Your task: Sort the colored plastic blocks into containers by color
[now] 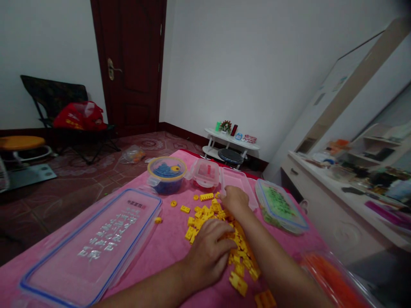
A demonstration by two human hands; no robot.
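Note:
A loose pile of yellow toy building bricks [205, 214] lies on the pink cloth [173, 252]. My left hand [210, 248] rests over the pile's near left side, palm down, its bent fingers apart above the bricks. At the pile's far right edge, my right hand [236, 199] is curled with its fingers pointing down. Its fingertips are hidden, so what they hold cannot be made out. Just beyond it stands a shallow clear plastic container [239, 179]. A few single bricks, among them a long studded yellow brick [206, 196], lie apart from the pile.
Left lies a long blue-rimmed box [93, 248]. Along the far edge stand a round tub of blue pieces [167, 175] and a small lidded box [206, 173]. Rightward are a box of green pieces [281, 205] and a box of orange-red pieces [334, 280]. A dresser [337, 201] flanks the table.

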